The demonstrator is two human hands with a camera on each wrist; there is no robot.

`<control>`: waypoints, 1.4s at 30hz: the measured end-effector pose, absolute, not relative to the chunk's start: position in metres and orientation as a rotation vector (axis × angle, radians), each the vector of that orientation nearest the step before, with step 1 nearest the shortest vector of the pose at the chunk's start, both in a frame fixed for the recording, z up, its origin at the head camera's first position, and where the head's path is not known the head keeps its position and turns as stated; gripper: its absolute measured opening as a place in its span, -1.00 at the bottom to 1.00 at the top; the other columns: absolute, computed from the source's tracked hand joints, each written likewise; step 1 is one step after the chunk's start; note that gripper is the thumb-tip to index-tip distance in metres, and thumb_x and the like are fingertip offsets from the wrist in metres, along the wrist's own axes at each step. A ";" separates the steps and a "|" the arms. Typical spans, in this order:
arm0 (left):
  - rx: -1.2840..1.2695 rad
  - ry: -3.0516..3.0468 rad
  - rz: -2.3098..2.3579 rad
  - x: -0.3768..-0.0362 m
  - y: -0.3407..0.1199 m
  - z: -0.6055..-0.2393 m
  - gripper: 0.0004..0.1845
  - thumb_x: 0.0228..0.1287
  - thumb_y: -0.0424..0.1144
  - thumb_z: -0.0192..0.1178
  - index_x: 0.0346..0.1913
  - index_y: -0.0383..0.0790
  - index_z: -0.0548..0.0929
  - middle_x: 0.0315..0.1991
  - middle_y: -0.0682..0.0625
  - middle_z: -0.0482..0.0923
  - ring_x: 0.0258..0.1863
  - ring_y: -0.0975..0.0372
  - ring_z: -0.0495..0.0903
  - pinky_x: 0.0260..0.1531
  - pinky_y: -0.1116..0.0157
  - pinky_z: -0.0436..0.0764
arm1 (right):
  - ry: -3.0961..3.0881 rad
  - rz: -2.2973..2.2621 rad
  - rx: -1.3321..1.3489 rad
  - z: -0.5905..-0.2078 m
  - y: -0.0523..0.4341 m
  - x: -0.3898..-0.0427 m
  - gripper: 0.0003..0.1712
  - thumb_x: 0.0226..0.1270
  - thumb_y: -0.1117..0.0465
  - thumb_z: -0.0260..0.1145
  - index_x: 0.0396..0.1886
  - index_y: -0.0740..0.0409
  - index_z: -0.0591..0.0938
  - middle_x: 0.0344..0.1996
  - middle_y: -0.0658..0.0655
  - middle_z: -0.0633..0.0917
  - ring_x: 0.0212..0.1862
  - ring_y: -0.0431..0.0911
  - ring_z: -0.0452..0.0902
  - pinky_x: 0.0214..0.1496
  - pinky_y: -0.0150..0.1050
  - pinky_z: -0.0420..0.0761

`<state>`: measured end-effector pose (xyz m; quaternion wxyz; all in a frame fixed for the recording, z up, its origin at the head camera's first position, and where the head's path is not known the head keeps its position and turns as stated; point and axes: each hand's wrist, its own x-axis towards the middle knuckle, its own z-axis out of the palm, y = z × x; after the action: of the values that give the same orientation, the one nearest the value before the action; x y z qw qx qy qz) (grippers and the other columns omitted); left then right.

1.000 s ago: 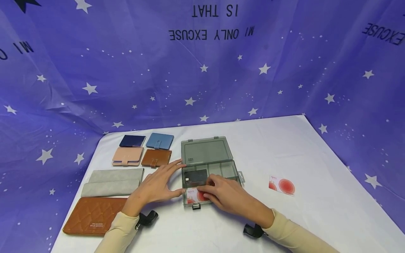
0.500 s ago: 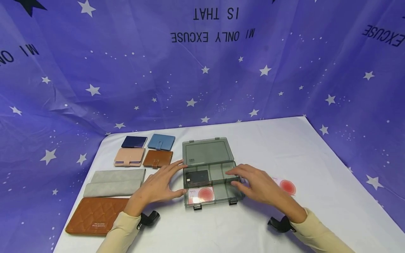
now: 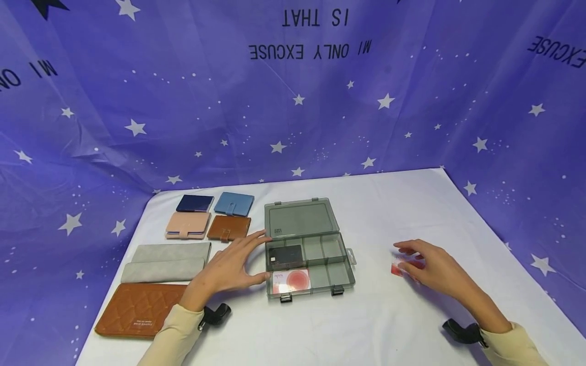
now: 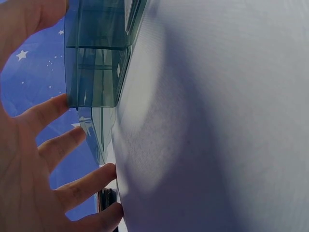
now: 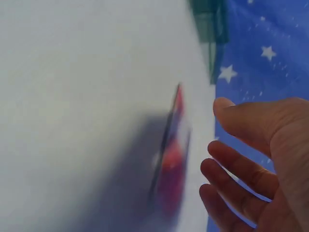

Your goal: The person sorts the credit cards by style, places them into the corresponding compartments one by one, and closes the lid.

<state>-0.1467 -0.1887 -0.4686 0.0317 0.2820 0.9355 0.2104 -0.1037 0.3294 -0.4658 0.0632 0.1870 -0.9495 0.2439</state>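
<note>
Two cards already lie in the smoky grey clear plastic compartment box (image 3: pixel 309 264), a black one (image 3: pixel 285 255) and a red-and-white one (image 3: pixel 291 281); a third red-and-white card (image 3: pixel 403 267) remains on the white-clothed table (image 3: pixel 389 315). Right hand (image 3: pixel 435 267), fingers relaxed, hovers over it, holding nothing; left hand (image 3: pixel 229 267) steadies the box, fingers extended.

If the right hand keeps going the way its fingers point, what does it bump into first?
Probably the red-and-white card on the white table. The right hand hovers just over it, fingers open; whether they touch is unclear.
</note>
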 end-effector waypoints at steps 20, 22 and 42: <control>0.844 2.868 0.645 -0.147 -0.189 -0.469 -0.03 0.26 0.41 0.37 0.67 0.17 0.35 0.72 0.05 0.16 0.59 -0.16 0.31 -0.05 -0.44 0.62 | -2.938 0.650 0.458 -0.475 0.368 -0.087 -0.39 -0.12 0.24 0.82 0.00 0.03 0.76 -0.20 -0.05 0.70 -0.19 -0.15 0.58 -0.17 -0.17 0.64; 0.844 2.867 0.645 -0.147 -0.189 -0.469 -0.03 0.26 0.41 0.37 0.67 0.16 0.35 0.72 0.05 0.16 0.59 -0.15 0.31 -0.05 -0.44 0.62 | -2.935 0.657 0.447 -0.473 0.365 -0.088 -0.48 0.02 0.27 0.75 -0.01 -0.05 0.75 -0.24 -0.09 0.71 -0.21 -0.17 0.62 -0.19 -0.16 0.67; 0.830 2.865 0.645 -0.146 -0.190 -0.469 -0.03 0.25 0.41 0.37 0.67 0.17 0.35 0.72 0.07 0.16 0.60 -0.17 0.30 0.02 -0.44 0.61 | -2.702 1.172 0.798 -0.426 0.211 -0.123 -0.75 0.41 0.25 0.55 -0.01 -0.12 0.75 -0.17 -0.18 0.82 -0.16 -0.25 0.76 -0.17 -0.28 0.78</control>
<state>-0.1459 -0.1904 -0.4686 0.0450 0.2718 0.9378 0.2113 -0.1227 0.2111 -0.4261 0.0451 0.2611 -0.8846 0.3837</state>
